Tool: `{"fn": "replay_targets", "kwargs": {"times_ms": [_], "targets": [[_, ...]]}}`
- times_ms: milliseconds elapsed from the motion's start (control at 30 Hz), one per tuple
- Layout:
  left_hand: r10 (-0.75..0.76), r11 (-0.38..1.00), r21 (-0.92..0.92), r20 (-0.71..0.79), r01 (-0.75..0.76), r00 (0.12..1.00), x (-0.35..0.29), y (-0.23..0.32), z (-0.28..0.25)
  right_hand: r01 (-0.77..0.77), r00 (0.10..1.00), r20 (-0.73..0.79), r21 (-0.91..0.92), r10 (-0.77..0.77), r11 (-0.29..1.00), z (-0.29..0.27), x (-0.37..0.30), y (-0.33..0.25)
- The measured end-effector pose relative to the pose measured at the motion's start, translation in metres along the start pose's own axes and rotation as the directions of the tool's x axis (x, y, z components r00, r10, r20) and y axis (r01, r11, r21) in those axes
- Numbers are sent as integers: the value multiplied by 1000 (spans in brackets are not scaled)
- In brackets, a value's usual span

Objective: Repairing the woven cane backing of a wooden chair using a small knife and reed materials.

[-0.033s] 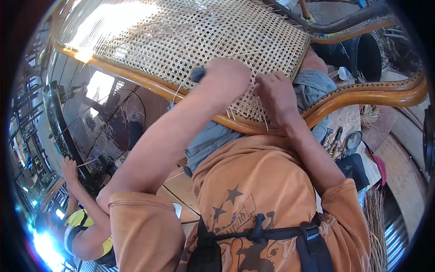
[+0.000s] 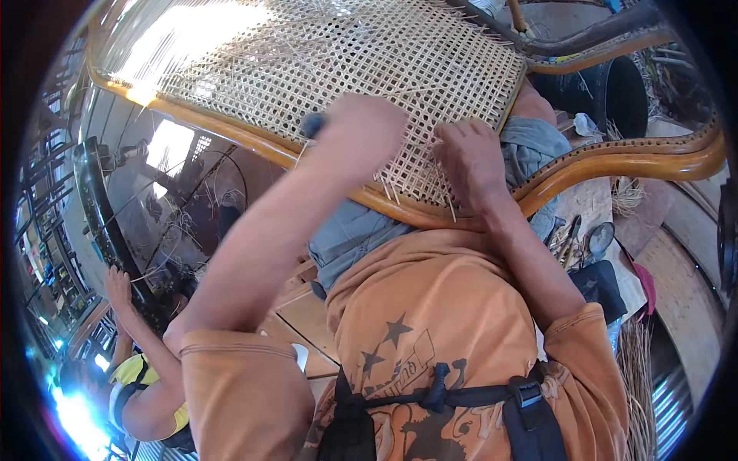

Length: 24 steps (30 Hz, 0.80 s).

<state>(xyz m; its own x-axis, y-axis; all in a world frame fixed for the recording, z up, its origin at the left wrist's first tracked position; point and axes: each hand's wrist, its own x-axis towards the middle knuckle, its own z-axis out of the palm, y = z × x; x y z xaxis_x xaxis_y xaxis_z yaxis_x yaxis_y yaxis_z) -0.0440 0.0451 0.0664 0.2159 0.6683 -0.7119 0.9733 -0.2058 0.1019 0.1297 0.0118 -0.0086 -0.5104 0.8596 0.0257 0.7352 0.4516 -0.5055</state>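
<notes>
Clutching a dark handle [image 2: 313, 124], the left hand [image 2: 365, 132] is over mostly woven, loose-ended cane [image 2: 369, 58], the right hand [image 2: 473, 160]'s grip unclear.

A lap on one side, a pale board on the other.
The wooden frame [image 2: 653, 164] with its woven cane panel [image 2: 477, 77] lay across the seated person's thighs, clad in grey-blue cloth [image 2: 530, 146]. To the right, the pale board [image 2: 588, 201] bore slim hand tools [image 2: 573, 230] in a loose group, a round glassy piece [image 2: 601, 238] just beside them, and a limp black pouch [image 2: 601, 287] nearer the person; whether the dark red cloth [image 2: 644, 288] by its edge touched it was unclear.
</notes>
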Motion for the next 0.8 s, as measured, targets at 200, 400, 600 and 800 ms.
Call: {"fn": "replay_targets", "kwargs": {"times_ms": [200, 400, 600, 800], "targets": [[-71, 997, -39, -27, 70, 997, -45, -22, -25, -100, 985, 171, 534, 8, 840, -7, 22, -29], [19, 1000, 23, 35, -20, 999, -12, -1, -5, -380, 908, 267, 207, 322, 902, 0, 6, -17], [147, 986, 69, 70, -152, 987, 9, 13, 3, -325, 928, 237, 140, 287, 935, 1, 2, -13], [209, 970, 117, 33, -211, 977, 18, 22, 16, -299, 930, 247, 77, 273, 951, 4, 1, -11]]}}
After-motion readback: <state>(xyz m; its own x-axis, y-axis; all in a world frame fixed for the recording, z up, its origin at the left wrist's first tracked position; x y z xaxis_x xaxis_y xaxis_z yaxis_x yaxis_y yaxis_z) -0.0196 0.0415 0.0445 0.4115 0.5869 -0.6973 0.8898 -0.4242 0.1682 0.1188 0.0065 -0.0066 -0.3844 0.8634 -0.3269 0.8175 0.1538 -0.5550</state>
